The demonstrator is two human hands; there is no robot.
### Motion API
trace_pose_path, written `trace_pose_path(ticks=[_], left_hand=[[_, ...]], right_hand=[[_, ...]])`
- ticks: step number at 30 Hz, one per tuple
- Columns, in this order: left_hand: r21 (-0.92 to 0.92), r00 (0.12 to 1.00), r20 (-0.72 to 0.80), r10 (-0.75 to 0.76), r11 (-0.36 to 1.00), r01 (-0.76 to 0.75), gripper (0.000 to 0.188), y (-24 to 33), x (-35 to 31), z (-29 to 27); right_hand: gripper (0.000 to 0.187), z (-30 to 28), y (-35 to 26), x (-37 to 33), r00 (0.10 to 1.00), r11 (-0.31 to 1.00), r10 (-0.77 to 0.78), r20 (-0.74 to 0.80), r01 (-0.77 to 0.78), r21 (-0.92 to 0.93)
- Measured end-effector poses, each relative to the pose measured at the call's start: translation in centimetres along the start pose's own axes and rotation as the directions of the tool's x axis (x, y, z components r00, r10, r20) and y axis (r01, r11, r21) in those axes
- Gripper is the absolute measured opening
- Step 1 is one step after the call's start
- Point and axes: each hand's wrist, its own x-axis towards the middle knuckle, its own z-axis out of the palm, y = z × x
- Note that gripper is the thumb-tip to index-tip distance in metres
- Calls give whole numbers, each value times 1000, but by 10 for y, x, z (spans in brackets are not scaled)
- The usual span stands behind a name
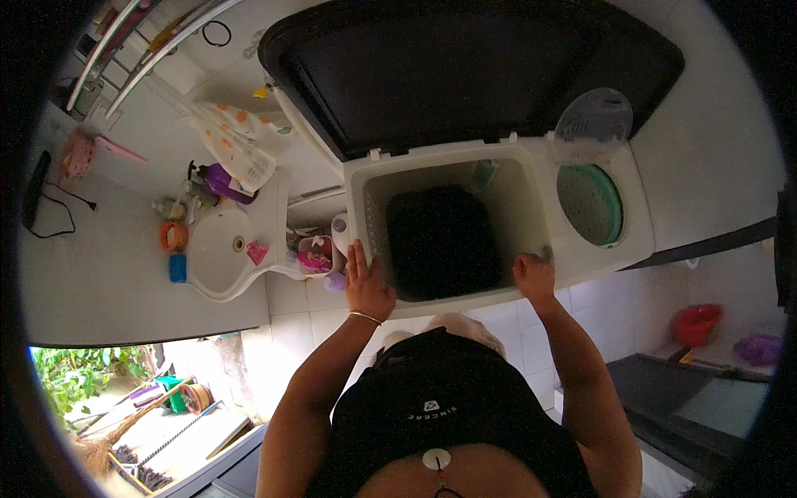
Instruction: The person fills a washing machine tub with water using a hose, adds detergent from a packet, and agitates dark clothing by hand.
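Observation:
In front of me stands a white twin-tub washing machine (581, 261) with its large black lid (465, 75) raised at the back. Its wide wash tub holds a dark black mass (444, 241); I cannot make out whether this is cloth or dark water. My left hand (368, 286) rests on the tub's front left corner, fingers stretched out along the rim. At the front right of the tub, my right hand (534, 275) has its fingers curled over the rim. To the right is the smaller spin tub (591, 203), green-ringed, with its clear round lid (594, 116) up.
Left of the machine is a white washbasin (220, 249) with a purple pump bottle (224, 183) on its ledge. A small pink-filled basket (315, 253) sits between basin and machine. A patterned cloth (237, 145) hangs behind. A red basin (696, 324) lies far right.

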Motion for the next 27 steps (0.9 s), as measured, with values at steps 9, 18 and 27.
trace_pose_path(ticks=[9, 18, 27], left_hand=[[11, 1000, 1, 19, 1000, -19, 53, -3, 2, 2], [-2, 998, -30, 51, 999, -51, 53, -4, 2, 2], [-2, 997, -63, 47, 999, -47, 46, -2, 3, 1]], right_hand=[[13, -6, -6, 5, 1000, 999, -6, 4, 6, 37], [11, -3, -3, 6, 999, 999, 4, 50, -6, 35], [11, -5, -4, 7, 998, 998, 29, 49, -32, 49]])
